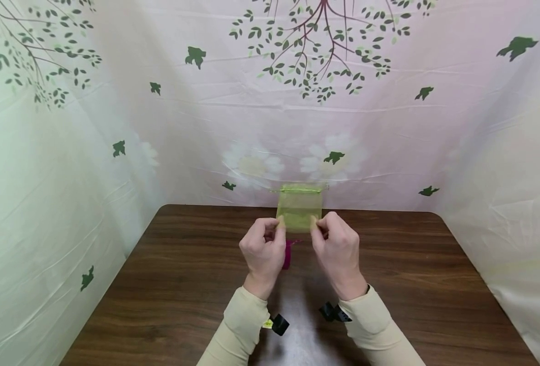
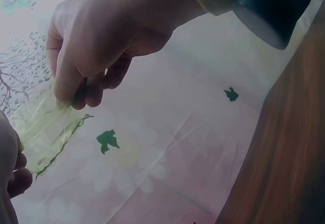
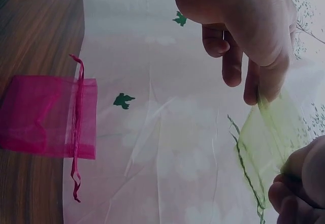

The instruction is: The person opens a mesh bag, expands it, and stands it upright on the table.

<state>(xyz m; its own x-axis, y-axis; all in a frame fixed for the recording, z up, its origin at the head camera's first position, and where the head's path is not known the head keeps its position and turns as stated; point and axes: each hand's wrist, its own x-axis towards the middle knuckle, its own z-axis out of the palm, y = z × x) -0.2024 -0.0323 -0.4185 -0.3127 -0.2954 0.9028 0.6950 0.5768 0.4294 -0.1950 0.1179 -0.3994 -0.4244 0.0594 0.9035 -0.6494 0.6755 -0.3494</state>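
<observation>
A sheer yellow-green drawstring pouch point(image 1: 299, 207) is stretched flat between both hands, raised above the table. My left hand point(image 1: 264, 250) pinches its near left corner between thumb and fingers. At the near right corner, my right hand point(image 1: 338, 249) pinches it the same way. The pouch's drawstring end points away from me, toward the backdrop, and the pouch looks flat. Below the hands lies a magenta sheer drawstring pouch point(image 3: 35, 117) on the table; the left hand covers part of it in the head view.
A dark brown wooden table point(image 1: 183, 295) spreads under the arms. Pale fabric point(image 1: 196, 127) printed with leaves, birds and flowers hangs behind it and along both sides. Small black cameras point(image 1: 280, 324) sit at the wrists.
</observation>
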